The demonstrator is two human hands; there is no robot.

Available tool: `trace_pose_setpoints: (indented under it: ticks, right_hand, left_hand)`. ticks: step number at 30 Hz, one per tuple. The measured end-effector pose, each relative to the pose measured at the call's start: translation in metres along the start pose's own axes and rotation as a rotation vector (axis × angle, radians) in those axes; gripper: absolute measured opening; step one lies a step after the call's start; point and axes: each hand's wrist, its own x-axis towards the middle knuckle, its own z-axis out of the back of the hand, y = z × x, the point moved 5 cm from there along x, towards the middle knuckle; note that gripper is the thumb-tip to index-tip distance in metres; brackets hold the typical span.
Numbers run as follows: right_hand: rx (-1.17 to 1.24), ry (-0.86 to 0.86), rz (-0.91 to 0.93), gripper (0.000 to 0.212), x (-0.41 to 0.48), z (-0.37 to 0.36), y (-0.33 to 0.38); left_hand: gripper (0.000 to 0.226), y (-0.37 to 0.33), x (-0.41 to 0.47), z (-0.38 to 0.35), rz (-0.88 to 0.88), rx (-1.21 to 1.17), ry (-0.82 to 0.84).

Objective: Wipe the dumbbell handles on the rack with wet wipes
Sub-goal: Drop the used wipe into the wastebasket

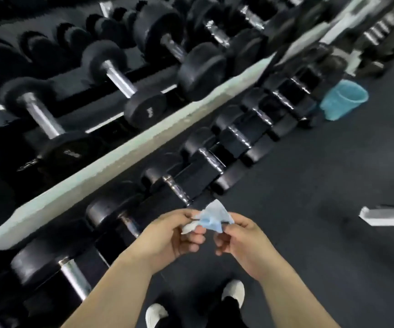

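A crumpled pale blue-white wet wipe [211, 217] is pinched between both my hands in front of the rack. My left hand [174, 233] holds its left end, and my right hand [241, 237] grips its right end with curled fingers. The dumbbell rack [110, 159] runs diagonally from lower left to upper right, with a pale green rail. Black dumbbells with chrome handles lie on the upper tier, one handle [120, 79] near centre left. On the lower tier more dumbbells sit, the nearest handle [75, 278] just left of my left forearm.
A light blue bin [342, 100] stands on the dark floor at the right end of the rack. A white bar-shaped object [390, 215] lies on the floor at right. My white shoes [233, 292] show at the bottom.
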Motion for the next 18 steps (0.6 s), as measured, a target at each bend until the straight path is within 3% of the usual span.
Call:
trace_pose_setpoints:
  ticks: [4,8,12,14,18]
  right_hand:
    - [-0.047,-0.109,0.068,0.025,-0.025,0.081,0.008]
    - [-0.159,-0.29,0.115,0.039,-0.052,0.179,0.019]
    - [-0.116,-0.477,0.189,0.018,-0.082,0.283,0.04]
    - [-0.018,-0.522,0.203,0.028,-0.093,0.33,0.045]
    - [0.063,-0.629,0.205,0.024,-0.105,0.406,0.059]
  left_hand:
    - [0.027,0.025,0.035,-0.072,0.097,0.232,0.033]
    - [0.015,0.048,0.08,-0.166,0.028,0.555,0.091]
    - [0.011,0.079,0.123,-0.27,0.032,0.573,0.21]
    - [0.01,0.091,0.142,-0.317,0.033,0.588,0.259]
    - [0.006,0.111,0.171,-0.387,0.118,0.514,0.273]
